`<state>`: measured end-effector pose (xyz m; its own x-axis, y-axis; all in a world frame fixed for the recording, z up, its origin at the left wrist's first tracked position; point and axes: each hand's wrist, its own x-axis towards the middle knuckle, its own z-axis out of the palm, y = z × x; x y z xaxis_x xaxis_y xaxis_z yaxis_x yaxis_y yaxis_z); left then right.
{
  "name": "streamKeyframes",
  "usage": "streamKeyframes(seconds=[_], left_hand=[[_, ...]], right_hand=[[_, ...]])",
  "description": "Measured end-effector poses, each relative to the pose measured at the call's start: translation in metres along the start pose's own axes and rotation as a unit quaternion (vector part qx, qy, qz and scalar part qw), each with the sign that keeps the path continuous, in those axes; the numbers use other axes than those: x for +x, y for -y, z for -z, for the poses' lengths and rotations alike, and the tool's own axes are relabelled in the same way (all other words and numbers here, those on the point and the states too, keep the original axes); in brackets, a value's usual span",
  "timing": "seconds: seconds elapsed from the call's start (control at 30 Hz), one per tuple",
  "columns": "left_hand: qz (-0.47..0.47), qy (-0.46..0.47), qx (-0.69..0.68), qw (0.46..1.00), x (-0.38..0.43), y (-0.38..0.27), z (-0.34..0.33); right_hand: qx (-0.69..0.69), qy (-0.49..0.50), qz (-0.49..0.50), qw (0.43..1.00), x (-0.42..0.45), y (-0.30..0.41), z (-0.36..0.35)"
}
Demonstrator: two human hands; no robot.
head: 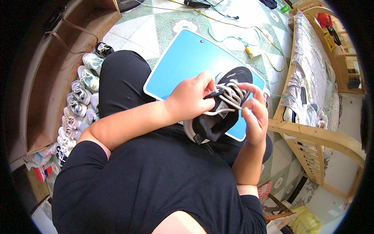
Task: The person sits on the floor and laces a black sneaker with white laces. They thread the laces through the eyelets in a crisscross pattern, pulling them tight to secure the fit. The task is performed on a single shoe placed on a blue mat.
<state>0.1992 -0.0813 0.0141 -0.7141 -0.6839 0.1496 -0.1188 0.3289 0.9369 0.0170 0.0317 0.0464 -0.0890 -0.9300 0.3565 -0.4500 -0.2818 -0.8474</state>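
A black sneaker (214, 128) with a pale sole rests in my lap, partly over a blue board with a white rim (181, 64). Its toe points away from me. My left hand (194, 95) pinches the dark edge of the shoe's eyelet flap beside the tongue. Between the fingertips of my right hand (254, 114) is the white shoelace (232, 93), which crosses the shoe in several loose rows. A loose lace end lies across the tongue, near a label that bears writing. My left palm is hidden from view.
Several shoes (79, 96) stand in rows at my left, beside a wooden cabinet (55, 84). Cables and a yellow power strip (249, 52) lie on the tiled floor ahead. To my right is a wooden bed frame (315, 130) with a grey sheet.
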Motion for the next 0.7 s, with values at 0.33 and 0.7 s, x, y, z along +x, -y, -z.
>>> streamKeyframes(seconds=[0.33,0.7], left_hand=[[-0.010,0.001,-0.002,1.000,0.000,-0.004,-0.008],[0.017,0.024,-0.023,0.999,-0.005,-0.008,-0.016]], right_hand=[[-0.333,0.022,0.025,0.942,0.006,0.009,-0.031],[0.011,0.100,0.067,0.993,-0.004,0.021,0.011]])
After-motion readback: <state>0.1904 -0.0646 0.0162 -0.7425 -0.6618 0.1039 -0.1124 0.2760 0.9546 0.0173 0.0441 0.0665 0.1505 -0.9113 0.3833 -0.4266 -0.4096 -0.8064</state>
